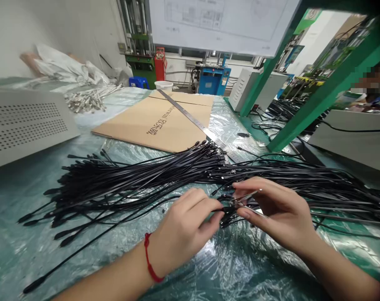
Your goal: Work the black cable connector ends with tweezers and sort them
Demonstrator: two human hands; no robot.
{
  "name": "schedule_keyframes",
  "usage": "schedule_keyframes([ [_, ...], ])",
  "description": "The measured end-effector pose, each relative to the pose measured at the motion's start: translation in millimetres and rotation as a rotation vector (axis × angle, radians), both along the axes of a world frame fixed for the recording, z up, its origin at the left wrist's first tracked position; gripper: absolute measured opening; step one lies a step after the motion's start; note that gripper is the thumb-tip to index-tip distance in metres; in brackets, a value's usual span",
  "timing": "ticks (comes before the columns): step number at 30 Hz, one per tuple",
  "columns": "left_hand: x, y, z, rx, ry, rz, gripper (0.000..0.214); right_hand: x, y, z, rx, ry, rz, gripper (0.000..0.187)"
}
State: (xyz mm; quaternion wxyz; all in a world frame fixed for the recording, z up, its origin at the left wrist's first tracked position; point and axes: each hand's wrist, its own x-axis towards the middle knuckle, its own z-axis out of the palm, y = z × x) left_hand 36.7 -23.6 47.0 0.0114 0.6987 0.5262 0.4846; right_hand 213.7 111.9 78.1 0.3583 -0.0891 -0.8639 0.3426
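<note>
Metal tool [249, 195], one, in right hand [285, 215], one black cable [226, 210] in left hand [188, 217]

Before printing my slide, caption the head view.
Left hand pinching a black cable, right hand holding a metal tool near piled cables.

Clear, wrinkled plastic sheeting [215, 267] covers the green table [8, 234] beneath and around both hands. Black cables [136, 171] lie on it in a thick bundle just beyond the left hand [190, 225], spreading leftward, with more running behind and to the right of the right hand [277, 213]. Farther beyond the hands lies a flat cardboard sheet [130, 121], a metal ruler [190, 115] slanting across it. Far left of the left hand sit a grey perforated box [27, 125] and, behind it, a pale bundle [86, 100].
</note>
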Motion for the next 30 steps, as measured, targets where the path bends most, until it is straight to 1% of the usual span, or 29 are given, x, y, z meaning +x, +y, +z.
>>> schedule_keyframes([
  [1, 1, -1, 0.4, 0.011, 0.002, 0.005, 0.009, 1, -2, -2.4, -0.032, 0.011, 0.004, 0.043],
  [3, 2, -2, 0.9, 0.033, 0.008, 0.013, 0.008, 2, -7, -6.6, -0.054, 0.048, 0.011, 0.044],
  [5, 3, -2, 0.9, 0.044, 0.012, 0.015, 0.008, 3, -12, -9.6, -0.024, 0.089, 0.031, 0.041],
  [9, 3, -1, -0.3, 0.053, 0.007, 0.009, 0.009, 2, -16, -11.8, 0.043, 0.122, 0.051, 0.043],
  [19, 3, -1, -1.9, 0.047, 0.025, 0.013, 0.010, 3, -15, -11.6, 0.115, 0.103, 0.056, 0.046],
  [25, 3, -1, -2.3, 0.057, 0.057, 0.021, 0.009, 2, -16, -8.8, 0.189, 0.074, 0.039, 0.041],
  [30, 1, -1, -2.1, 0.053, 0.069, 0.009, 0.009, 3, -17, -7.8, 0.220, 0.041, 0.035, 0.038],
])
